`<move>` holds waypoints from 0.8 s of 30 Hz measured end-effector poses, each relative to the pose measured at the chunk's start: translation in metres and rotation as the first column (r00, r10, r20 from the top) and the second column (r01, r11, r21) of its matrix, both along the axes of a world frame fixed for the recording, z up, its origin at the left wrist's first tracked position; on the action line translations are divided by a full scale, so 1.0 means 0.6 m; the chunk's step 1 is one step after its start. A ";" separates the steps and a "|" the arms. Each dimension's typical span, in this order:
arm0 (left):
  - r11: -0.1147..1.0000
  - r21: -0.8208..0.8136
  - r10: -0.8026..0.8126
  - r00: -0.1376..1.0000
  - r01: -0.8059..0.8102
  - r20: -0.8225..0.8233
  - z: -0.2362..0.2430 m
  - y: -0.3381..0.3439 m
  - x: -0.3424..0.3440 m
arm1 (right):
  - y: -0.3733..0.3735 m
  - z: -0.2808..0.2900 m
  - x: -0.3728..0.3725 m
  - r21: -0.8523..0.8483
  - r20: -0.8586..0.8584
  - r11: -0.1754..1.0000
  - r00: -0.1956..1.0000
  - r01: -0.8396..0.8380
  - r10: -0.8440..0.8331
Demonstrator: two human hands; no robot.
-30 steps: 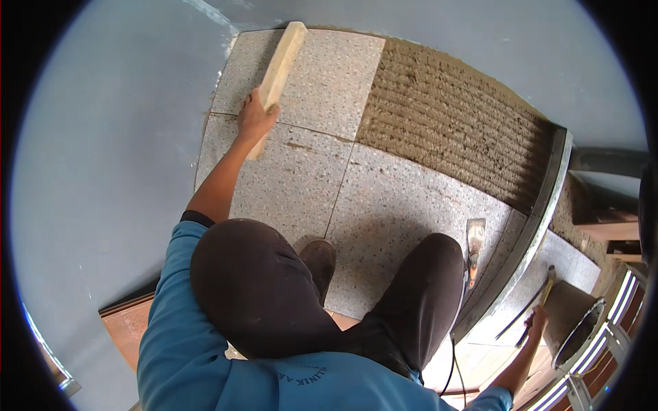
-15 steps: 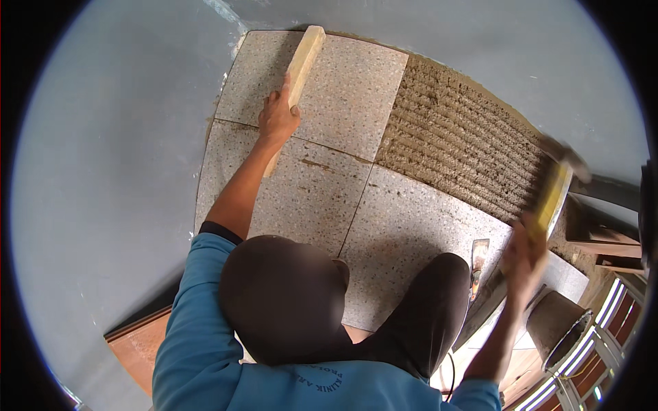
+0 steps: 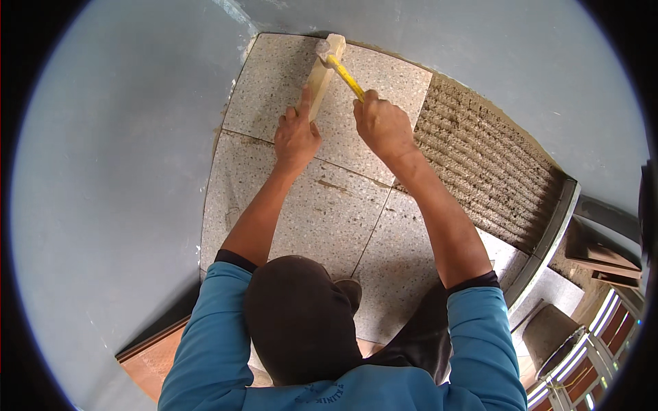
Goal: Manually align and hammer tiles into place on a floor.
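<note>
My left hand grips the near part of a pale wooden batten, its index finger stretched along the wood. The batten lies on the speckled terrazzo floor tiles by the far wall. My right hand is closed round the yellow handle of a hammer. The hammer's head is over the batten's far end; whether it touches the wood I cannot tell. Right of the far tiles spreads a bed of combed grey-brown mortar.
Grey walls bound the floor on the left and far side. A dark edge strip borders the mortar at right. Beyond it are a mortar-stained bucket and brown boards. A reddish-brown panel leans at lower left.
My right hand has swung the hammer from the far right across to the batten. My left hand stays on the batten. A trowel seen earlier near my right knee no longer shows.
</note>
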State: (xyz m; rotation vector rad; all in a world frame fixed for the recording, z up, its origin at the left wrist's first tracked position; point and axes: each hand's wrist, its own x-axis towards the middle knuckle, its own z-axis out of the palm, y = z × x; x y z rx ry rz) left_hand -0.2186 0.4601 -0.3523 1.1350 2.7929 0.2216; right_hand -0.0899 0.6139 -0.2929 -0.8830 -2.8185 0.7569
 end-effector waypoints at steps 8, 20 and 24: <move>0.999 0.031 -0.021 1.000 0.021 -0.003 -0.004 0.000 -0.003 | 0.018 -0.025 -0.040 0.007 -0.012 1.000 1.000 0.005 -0.005; 1.000 0.000 -0.014 1.000 0.014 0.012 0.002 0.004 -0.003 | 0.010 -0.017 -0.043 -0.083 0.027 0.996 0.999 0.042 -0.040; 1.000 -0.006 -0.015 1.000 0.015 0.015 0.002 0.004 -0.003 | 0.009 -0.015 -0.046 -0.075 0.007 0.996 0.999 0.046 -0.045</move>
